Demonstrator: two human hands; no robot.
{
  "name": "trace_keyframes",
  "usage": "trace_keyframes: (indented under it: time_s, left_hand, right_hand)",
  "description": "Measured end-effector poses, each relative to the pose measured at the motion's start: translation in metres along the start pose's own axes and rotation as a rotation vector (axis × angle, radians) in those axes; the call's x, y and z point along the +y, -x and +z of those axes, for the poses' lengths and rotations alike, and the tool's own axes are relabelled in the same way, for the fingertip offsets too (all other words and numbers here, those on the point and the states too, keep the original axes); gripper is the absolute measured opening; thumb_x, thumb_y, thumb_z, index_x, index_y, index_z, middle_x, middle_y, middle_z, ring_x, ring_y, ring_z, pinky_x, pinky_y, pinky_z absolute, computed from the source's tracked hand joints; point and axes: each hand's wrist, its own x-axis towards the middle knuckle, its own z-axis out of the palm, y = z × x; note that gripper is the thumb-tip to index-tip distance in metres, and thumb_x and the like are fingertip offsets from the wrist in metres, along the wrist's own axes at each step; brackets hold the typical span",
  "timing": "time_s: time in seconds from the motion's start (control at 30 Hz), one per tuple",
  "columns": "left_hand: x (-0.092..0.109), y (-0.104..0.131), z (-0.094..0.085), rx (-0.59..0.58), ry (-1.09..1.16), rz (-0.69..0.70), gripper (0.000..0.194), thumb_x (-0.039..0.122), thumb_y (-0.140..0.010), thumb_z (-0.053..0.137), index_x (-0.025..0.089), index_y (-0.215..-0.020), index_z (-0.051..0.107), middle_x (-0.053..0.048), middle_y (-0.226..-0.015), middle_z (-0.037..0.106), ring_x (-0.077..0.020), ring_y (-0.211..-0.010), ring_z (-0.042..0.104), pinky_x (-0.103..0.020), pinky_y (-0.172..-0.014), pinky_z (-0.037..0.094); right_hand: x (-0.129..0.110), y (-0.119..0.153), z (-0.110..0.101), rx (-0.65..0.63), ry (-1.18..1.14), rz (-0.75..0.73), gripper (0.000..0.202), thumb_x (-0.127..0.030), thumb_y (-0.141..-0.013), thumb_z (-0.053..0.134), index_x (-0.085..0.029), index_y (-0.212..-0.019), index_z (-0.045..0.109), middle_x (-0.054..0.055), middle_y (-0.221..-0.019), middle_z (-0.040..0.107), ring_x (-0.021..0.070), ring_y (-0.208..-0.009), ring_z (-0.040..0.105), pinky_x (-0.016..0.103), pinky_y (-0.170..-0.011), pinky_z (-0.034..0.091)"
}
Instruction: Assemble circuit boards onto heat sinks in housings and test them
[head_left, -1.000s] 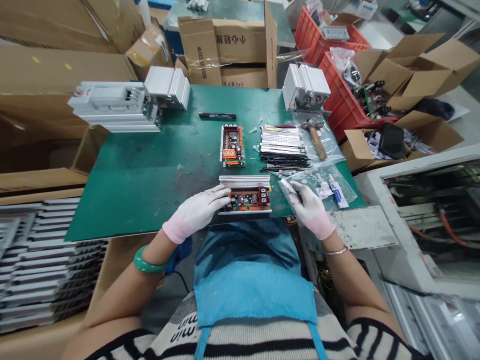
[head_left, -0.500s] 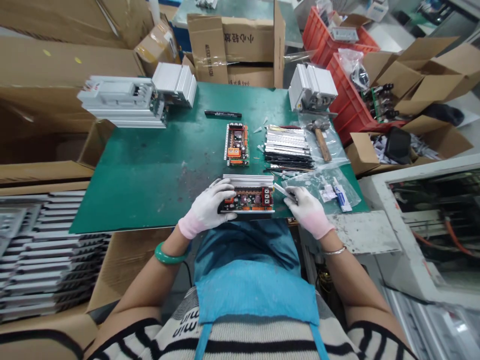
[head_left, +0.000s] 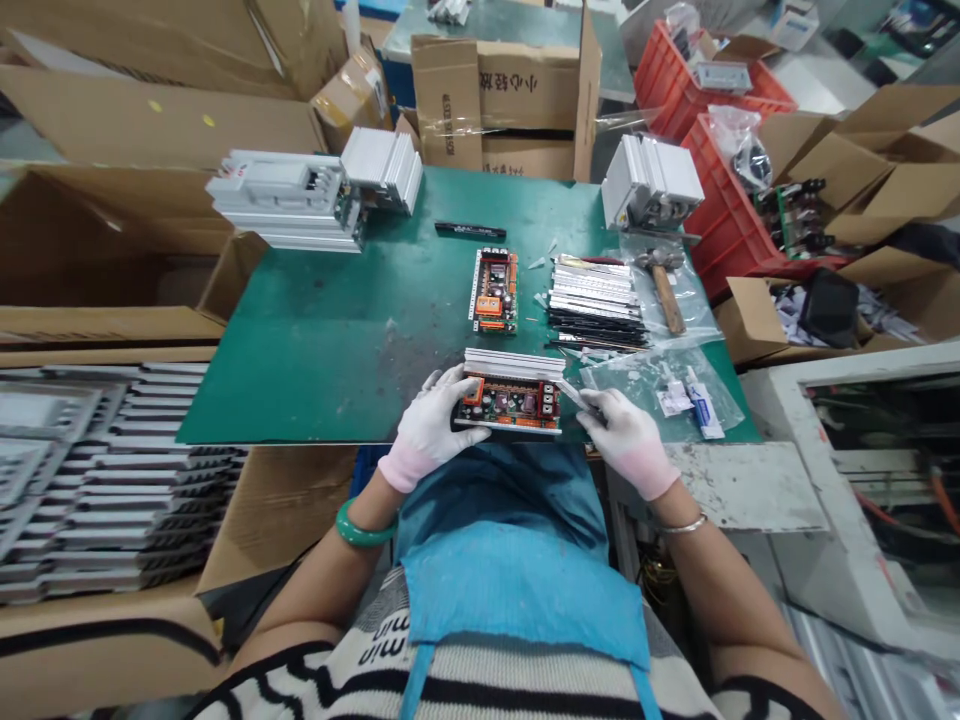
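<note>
A circuit board unit with a finned metal heatsink (head_left: 514, 362) lies at the table's front edge. Around its left end my left hand (head_left: 435, 425), in a white glove, is closed, with the thumb along the near side. My right hand (head_left: 624, 438), also gloved, pinches a thin light-coloured strip (head_left: 573, 393) beside the unit's right end. A second circuit board (head_left: 494, 292) lies farther back. To its right is a stack of silver and black strips (head_left: 596, 300).
On the green table (head_left: 322, 350) are a black pen (head_left: 470, 230), a hammer (head_left: 667, 292), a glue tube (head_left: 704, 407) on plastic bags, and finned metal housings (head_left: 289, 200) at the back. Red crates (head_left: 727, 200) and cardboard boxes surround it.
The whole view has shifted, so the table and hands appear farther right. My left hand still holds the unit, and the strip in my right hand stays by its right end.
</note>
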Motion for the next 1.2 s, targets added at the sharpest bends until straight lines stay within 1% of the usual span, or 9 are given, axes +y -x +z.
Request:
trace_keyframes:
  time_s: [0.13, 0.23, 0.47, 0.6, 0.7, 0.83, 0.97, 1.1, 1.2]
  left_hand:
    - [0.0, -0.003, -0.003, 0.006, 0.036, -0.028, 0.066, 0.052, -0.077, 0.074, 0.019, -0.129, 0.049, -0.016, -0.143, 0.051, -0.0307, -0.134, 0.048, -0.049, -0.114, 0.039]
    - [-0.001, -0.003, -0.003, 0.019, 0.041, -0.006, 0.064, 0.05, -0.077, 0.074, 0.019, -0.128, 0.049, -0.016, -0.143, 0.051, -0.0305, -0.134, 0.048, -0.049, -0.113, 0.041]
    - [-0.005, -0.001, -0.002, -0.001, 0.045, -0.037, 0.067, 0.056, -0.075, 0.074, 0.021, -0.128, 0.053, -0.014, -0.145, 0.05, -0.031, -0.134, 0.049, -0.048, -0.114, 0.04]
    - [-0.01, 0.001, 0.001, -0.024, 0.036, -0.09, 0.075, 0.058, -0.069, 0.079, 0.022, -0.13, 0.054, -0.014, -0.149, 0.045, -0.0324, -0.137, 0.045, -0.049, -0.116, 0.038]
    - [-0.011, 0.002, 0.003, -0.005, 0.043, -0.102, 0.077, 0.063, -0.068, 0.078, 0.022, -0.128, 0.056, -0.014, -0.149, 0.045, -0.0325, -0.136, 0.045, -0.049, -0.116, 0.038]
    - [-0.009, 0.0, 0.002, 0.012, 0.054, -0.088, 0.076, 0.072, -0.072, 0.07, 0.022, -0.127, 0.057, -0.014, -0.147, 0.048, -0.032, -0.135, 0.047, -0.048, -0.116, 0.038]
    - [-0.009, -0.002, 0.003, 0.061, 0.059, -0.063, 0.073, 0.076, -0.074, 0.065, 0.023, -0.123, 0.058, -0.013, -0.145, 0.051, -0.0314, -0.134, 0.049, -0.047, -0.115, 0.04]
    - [-0.01, -0.002, 0.006, 0.088, 0.059, -0.051, 0.073, 0.077, -0.075, 0.062, 0.022, -0.122, 0.058, -0.013, -0.144, 0.052, -0.0314, -0.133, 0.049, -0.048, -0.114, 0.041]
    - [-0.011, -0.001, 0.006, 0.096, 0.048, -0.042, 0.073, 0.078, -0.076, 0.06, 0.022, -0.123, 0.058, -0.013, -0.144, 0.052, -0.0316, -0.132, 0.05, -0.048, -0.113, 0.042]
  right_hand:
    - [0.023, -0.018, -0.016, -0.071, -0.085, -0.226, 0.022, -0.029, -0.09, 0.057, -0.023, -0.107, 0.07, 0.006, -0.101, 0.071, 0.0228, -0.095, 0.068, 0.037, -0.085, 0.053]
    - [0.032, -0.033, -0.021, -0.077, -0.116, -0.307, 0.019, -0.028, -0.088, 0.061, -0.022, -0.103, 0.072, 0.006, -0.1, 0.073, 0.0232, -0.096, 0.067, 0.038, -0.088, 0.052]
    - [0.013, -0.052, -0.007, -0.086, -0.144, -0.333, 0.004, -0.025, -0.082, 0.069, -0.021, -0.083, 0.069, 0.003, -0.085, 0.072, 0.0201, -0.081, 0.067, 0.033, -0.076, 0.051]
    - [0.009, -0.045, -0.014, 0.028, -0.069, -0.262, 0.018, -0.036, -0.084, 0.07, -0.021, -0.094, 0.069, 0.008, -0.094, 0.072, 0.0249, -0.091, 0.066, 0.037, -0.082, 0.05]
    - [0.02, -0.033, -0.028, 0.162, -0.023, -0.013, 0.037, -0.044, -0.087, 0.064, -0.019, -0.115, 0.066, 0.012, -0.107, 0.071, 0.0286, -0.1, 0.065, 0.041, -0.088, 0.05]
    - [0.03, -0.022, -0.035, 0.12, -0.098, 0.24, 0.043, -0.044, -0.089, 0.056, -0.021, -0.125, 0.061, 0.01, -0.112, 0.071, 0.0286, -0.101, 0.065, 0.044, -0.09, 0.05]
    - [0.014, -0.022, -0.019, 0.059, -0.365, 0.21, 0.044, -0.04, -0.088, 0.055, -0.021, -0.127, 0.058, 0.007, -0.109, 0.071, 0.0236, -0.098, 0.066, 0.041, -0.09, 0.051]
    - [-0.004, -0.035, -0.005, -0.135, -0.574, 0.106, 0.04, -0.028, -0.091, 0.043, -0.023, -0.129, 0.055, 0.002, -0.101, 0.071, 0.0154, -0.077, 0.066, 0.033, -0.078, 0.054]
    - [0.004, -0.055, -0.011, -0.047, -0.443, -0.005, 0.029, -0.029, -0.092, 0.047, -0.022, -0.115, 0.063, 0.004, -0.101, 0.07, 0.0166, -0.082, 0.065, 0.033, -0.08, 0.053]
